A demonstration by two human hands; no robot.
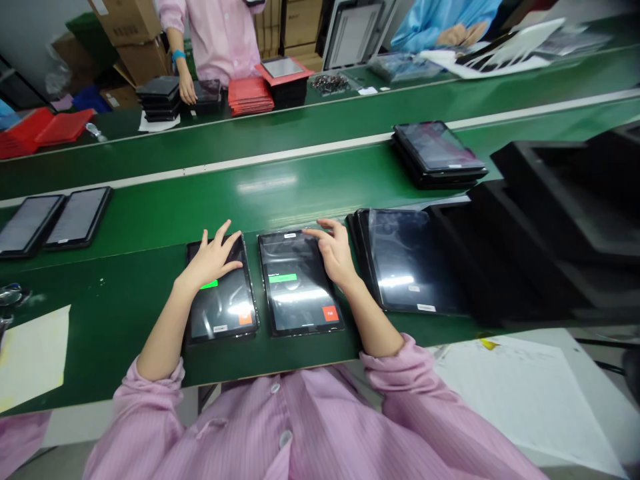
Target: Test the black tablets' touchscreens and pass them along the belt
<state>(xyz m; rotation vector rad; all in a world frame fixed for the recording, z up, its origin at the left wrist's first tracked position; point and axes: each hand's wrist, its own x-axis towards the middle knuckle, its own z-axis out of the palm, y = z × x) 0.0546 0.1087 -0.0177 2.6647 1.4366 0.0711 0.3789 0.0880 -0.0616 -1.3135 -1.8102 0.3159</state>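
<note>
Tablets, one with red "Fail" square, lie partly beneath left hand and right hand, each grip spread, holding nothing.

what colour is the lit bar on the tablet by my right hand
Green; the bar on that tablet shows in the head view.

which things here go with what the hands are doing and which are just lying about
Likely part of it:
left tablet, under the left hand
right tablet, at the right hand
perhaps the tablet stack beside these

Seemingly lying about:
yellowish paper, far left
white paper, lower right
</note>
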